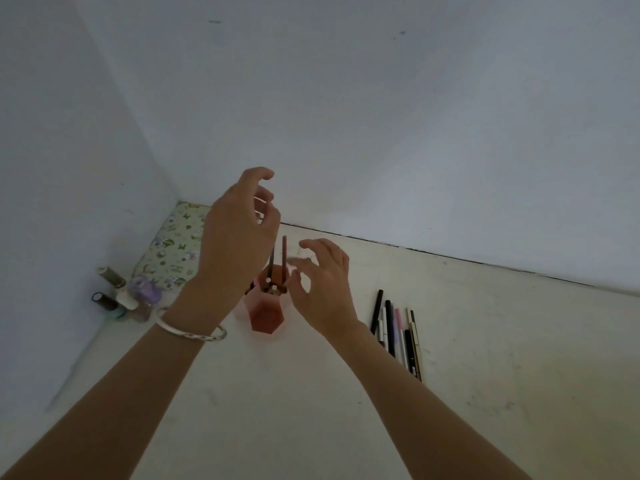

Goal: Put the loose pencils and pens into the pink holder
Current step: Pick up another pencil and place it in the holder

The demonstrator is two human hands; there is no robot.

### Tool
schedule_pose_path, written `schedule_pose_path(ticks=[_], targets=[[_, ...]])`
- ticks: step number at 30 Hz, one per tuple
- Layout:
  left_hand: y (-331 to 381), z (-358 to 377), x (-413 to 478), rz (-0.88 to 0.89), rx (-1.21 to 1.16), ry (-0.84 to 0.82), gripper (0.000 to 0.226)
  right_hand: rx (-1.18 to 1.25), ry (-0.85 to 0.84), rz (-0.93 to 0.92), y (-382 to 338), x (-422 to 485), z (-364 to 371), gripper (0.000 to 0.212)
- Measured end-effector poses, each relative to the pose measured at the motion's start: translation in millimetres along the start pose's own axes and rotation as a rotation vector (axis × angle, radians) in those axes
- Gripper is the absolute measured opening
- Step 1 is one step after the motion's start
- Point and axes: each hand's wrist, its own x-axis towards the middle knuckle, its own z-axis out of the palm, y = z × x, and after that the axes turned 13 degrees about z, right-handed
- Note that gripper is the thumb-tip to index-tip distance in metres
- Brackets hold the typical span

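The pink holder [267,315], hexagonal, stands on the white table between my forearms. Two dark pencils [284,261] stick up out of it, with other short items inside. My left hand [239,233] hovers above and left of the holder, fingers curled and apart, holding nothing I can see. My right hand [322,282] is just right of the holder's rim, fingers spread, empty. A row of several loose pens and pencils [398,332], black, white and pink, lies on the table to the right of my right wrist.
Small bottles [116,294] and a purple item stand at the left by the wall corner. A floral patterned pad [173,247] lies behind them. The wall meets the table just behind the holder. A silver bangle [190,332] is on my left wrist.
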Motion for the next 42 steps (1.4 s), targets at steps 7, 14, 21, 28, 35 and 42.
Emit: schedule_pose_path(ticks=[7, 14, 21, 28, 35, 42], targets=[[48.2, 94.3, -41.7, 0.005, -0.07, -0.293, 0.017, 0.124, 0.303, 0.271, 47.7, 23.2, -81.8, 0.033], [54.1, 185.4, -104.5, -0.178, 0.156, -0.843, 0.027, 0.101, 0.3, 0.503, 119.9, -14.7, -139.4, 0.03], [52.6, 197.1, -112.9, -0.229, 0.109, -0.789, 0.05, 0.068, 0.153, 0.643, 161.9, -48.5, -150.9, 0.027], [69.4, 160.0, -55.3, -0.177, -0.211, -0.338, 0.078, -0.098, -0.387, 0.97, 168.1, -58.7, -107.2, 0.024], [81.8, 137.1, -44.1, -0.101, -0.31, -0.22, 0.097, -0.195, -0.427, 0.962, 156.6, -55.8, -81.5, 0.014], [84.4, 142.0, -56.3, -0.097, -0.331, -0.289, 0.089, -0.021, -0.351, 0.998, 155.3, -56.3, -75.6, 0.011]])
